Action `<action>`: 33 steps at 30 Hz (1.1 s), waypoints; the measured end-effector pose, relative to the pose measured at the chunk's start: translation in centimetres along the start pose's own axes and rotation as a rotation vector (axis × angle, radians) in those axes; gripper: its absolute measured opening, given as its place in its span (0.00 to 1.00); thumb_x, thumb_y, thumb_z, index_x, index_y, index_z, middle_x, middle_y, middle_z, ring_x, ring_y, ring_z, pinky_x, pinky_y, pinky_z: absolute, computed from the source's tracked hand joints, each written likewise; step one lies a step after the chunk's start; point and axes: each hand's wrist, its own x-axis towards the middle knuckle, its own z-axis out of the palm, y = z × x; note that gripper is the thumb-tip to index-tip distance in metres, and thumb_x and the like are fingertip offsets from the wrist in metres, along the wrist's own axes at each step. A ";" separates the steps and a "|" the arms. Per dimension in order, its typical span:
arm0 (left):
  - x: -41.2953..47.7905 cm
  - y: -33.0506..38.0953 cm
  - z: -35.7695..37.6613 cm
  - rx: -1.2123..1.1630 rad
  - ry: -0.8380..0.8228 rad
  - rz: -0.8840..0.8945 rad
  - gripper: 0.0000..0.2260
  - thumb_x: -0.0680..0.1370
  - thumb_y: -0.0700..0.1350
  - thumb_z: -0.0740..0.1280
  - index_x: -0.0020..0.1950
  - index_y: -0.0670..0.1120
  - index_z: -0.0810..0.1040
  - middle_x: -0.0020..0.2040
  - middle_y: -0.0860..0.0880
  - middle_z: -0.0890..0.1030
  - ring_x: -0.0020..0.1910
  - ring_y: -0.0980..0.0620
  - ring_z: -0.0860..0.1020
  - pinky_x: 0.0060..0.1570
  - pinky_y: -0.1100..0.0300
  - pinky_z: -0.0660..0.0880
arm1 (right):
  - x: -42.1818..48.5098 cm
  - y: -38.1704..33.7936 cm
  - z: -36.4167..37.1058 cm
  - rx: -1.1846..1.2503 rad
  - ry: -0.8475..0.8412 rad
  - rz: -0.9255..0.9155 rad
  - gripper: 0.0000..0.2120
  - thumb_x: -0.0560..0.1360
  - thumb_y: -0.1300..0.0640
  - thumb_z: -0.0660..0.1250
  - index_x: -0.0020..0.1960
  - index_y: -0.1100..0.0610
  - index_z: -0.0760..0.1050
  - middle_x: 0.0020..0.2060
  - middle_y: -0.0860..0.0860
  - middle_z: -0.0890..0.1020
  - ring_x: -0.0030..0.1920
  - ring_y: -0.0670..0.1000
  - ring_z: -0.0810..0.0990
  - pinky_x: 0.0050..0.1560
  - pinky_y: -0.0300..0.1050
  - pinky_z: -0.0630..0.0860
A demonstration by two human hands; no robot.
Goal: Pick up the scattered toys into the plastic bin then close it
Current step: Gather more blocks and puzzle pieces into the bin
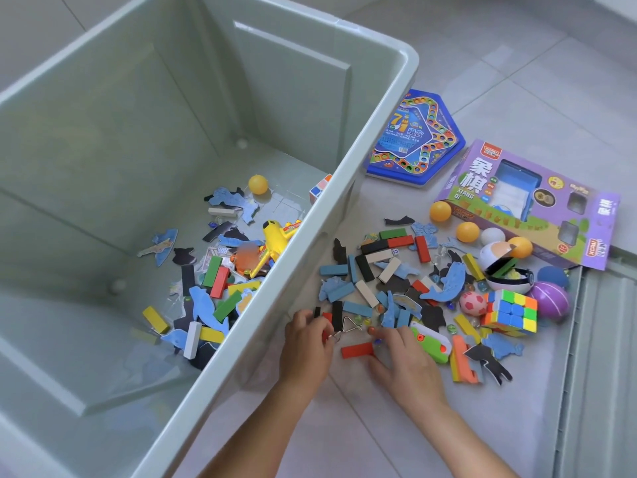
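Observation:
A large grey-green plastic bin (pixel 344 188) stands open on the left. Inside it lie coloured blocks, blue foam shapes, a yellow toy plane (pixel 275 241) and an orange ball (pixel 258 184). To its right, scattered toys (pixel 379 270) cover the floor: blocks, foam shapes, marbles. My left hand (pixel 305 343) sits beside the bin wall with its fingers curled round small pieces, a red block and a metal wire puzzle among them. My right hand (pixel 403 357) rests on the pile, fingertips on marbles, thumb near a red block (pixel 356 350).
A blue star-shaped board game (pixel 413 139) and a purple chess box (pixel 527 201) lie at the back right. A colour cube (pixel 512 312), a purple ball (pixel 548 301) and several ping-pong balls sit nearby. A grey ribbed panel (pixel 603 339), perhaps the lid, lies on the far right.

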 end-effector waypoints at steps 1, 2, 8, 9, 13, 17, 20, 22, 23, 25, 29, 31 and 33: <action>0.2 0.0 0.1 0.050 -0.006 0.025 0.10 0.77 0.45 0.66 0.58 0.52 0.75 0.64 0.50 0.67 0.62 0.50 0.68 0.57 0.61 0.72 | -0.4 0.2 -0.1 -0.009 -0.005 0.013 0.23 0.61 0.48 0.77 0.52 0.51 0.75 0.41 0.47 0.76 0.39 0.49 0.79 0.27 0.34 0.65; 0.3 0.1 0.1 0.091 -0.006 0.037 0.14 0.77 0.46 0.65 0.63 0.53 0.72 0.64 0.51 0.67 0.62 0.50 0.68 0.56 0.60 0.73 | -0.9 0.4 -0.2 -0.032 -0.015 0.023 0.24 0.60 0.46 0.78 0.52 0.52 0.75 0.41 0.47 0.76 0.39 0.49 0.79 0.27 0.34 0.66; 1.0 0.3 0.4 0.141 0.009 0.057 0.20 0.77 0.47 0.65 0.68 0.55 0.66 0.62 0.50 0.67 0.59 0.50 0.68 0.51 0.60 0.74 | -2.7 1.1 0.6 -0.068 -0.115 0.180 0.33 0.58 0.42 0.78 0.58 0.55 0.73 0.47 0.51 0.75 0.42 0.53 0.79 0.31 0.42 0.76; 0.9 0.3 0.5 0.131 0.011 0.056 0.20 0.77 0.47 0.65 0.68 0.54 0.67 0.62 0.50 0.67 0.59 0.50 0.68 0.51 0.61 0.73 | -2.7 0.9 0.6 -0.070 -0.124 0.189 0.33 0.60 0.42 0.77 0.60 0.54 0.72 0.48 0.51 0.75 0.43 0.53 0.79 0.32 0.43 0.76; 0.2 0.0 0.8 0.076 0.014 0.062 0.17 0.76 0.50 0.67 0.64 0.51 0.70 0.61 0.50 0.67 0.59 0.50 0.68 0.52 0.63 0.72 | -1.6 -0.4 0.5 -0.020 -0.184 0.153 0.30 0.70 0.45 0.69 0.68 0.49 0.64 0.57 0.49 0.71 0.52 0.53 0.77 0.37 0.43 0.73; -0.8 -0.5 1.6 0.053 -0.012 0.103 0.19 0.72 0.50 0.71 0.62 0.51 0.72 0.61 0.51 0.67 0.61 0.49 0.67 0.55 0.60 0.72 | -0.5 -1.4 0.7 0.030 -0.210 0.094 0.25 0.73 0.50 0.66 0.68 0.45 0.64 0.55 0.50 0.72 0.51 0.54 0.77 0.40 0.48 0.75; -1.4 -0.5 1.8 0.051 -0.029 0.121 0.17 0.74 0.48 0.70 0.61 0.52 0.72 0.61 0.51 0.66 0.60 0.51 0.68 0.55 0.60 0.73 | 0.0 -2.0 0.9 0.012 -0.243 0.085 0.18 0.75 0.51 0.63 0.64 0.46 0.68 0.53 0.51 0.72 0.49 0.56 0.77 0.37 0.47 0.72; -1.6 -0.4 1.9 0.048 -0.050 0.155 0.16 0.75 0.46 0.69 0.62 0.52 0.73 0.61 0.51 0.67 0.59 0.51 0.70 0.54 0.61 0.73 | 0.1 -2.0 1.0 0.021 -0.247 0.096 0.15 0.75 0.52 0.63 0.61 0.47 0.70 0.52 0.52 0.73 0.49 0.57 0.77 0.36 0.46 0.70; -1.6 -0.4 1.9 0.043 -0.057 0.166 0.15 0.75 0.46 0.68 0.61 0.51 0.73 0.60 0.51 0.67 0.58 0.51 0.70 0.54 0.60 0.74 | 0.0 -2.0 1.0 0.034 -0.241 0.100 0.14 0.74 0.54 0.64 0.60 0.49 0.71 0.51 0.52 0.73 0.48 0.58 0.77 0.36 0.46 0.70; -1.6 -0.3 1.9 0.032 -0.059 0.161 0.11 0.76 0.46 0.67 0.58 0.51 0.74 0.56 0.51 0.67 0.56 0.51 0.71 0.52 0.59 0.75 | -0.3 -1.8 1.1 0.063 -0.228 0.088 0.12 0.73 0.56 0.65 0.57 0.51 0.74 0.49 0.53 0.74 0.45 0.58 0.78 0.34 0.44 0.68; -1.5 0.5 2.0 0.054 -0.024 0.093 0.08 0.77 0.49 0.67 0.54 0.50 0.74 0.54 0.51 0.67 0.53 0.52 0.71 0.48 0.61 0.74 | -1.0 -1.5 1.1 0.074 -0.213 0.078 0.10 0.73 0.56 0.67 0.54 0.54 0.75 0.47 0.53 0.76 0.42 0.58 0.79 0.32 0.43 0.67; -1.5 1.1 2.1 0.071 -0.009 0.059 0.09 0.77 0.50 0.66 0.55 0.50 0.74 0.55 0.51 0.67 0.53 0.52 0.70 0.48 0.62 0.75 | -1.4 -1.2 1.2 0.063 -0.216 0.090 0.11 0.73 0.56 0.67 0.55 0.54 0.75 0.47 0.54 0.77 0.41 0.58 0.79 0.32 0.44 0.68; -1.4 1.4 2.2 0.078 0.000 0.040 0.08 0.77 0.49 0.66 0.54 0.49 0.74 0.55 0.50 0.67 0.53 0.51 0.71 0.48 0.61 0.75 | -1.6 -1.0 1.2 0.059 -0.236 0.105 0.13 0.74 0.55 0.66 0.58 0.54 0.74 0.49 0.54 0.76 0.44 0.58 0.79 0.35 0.47 0.72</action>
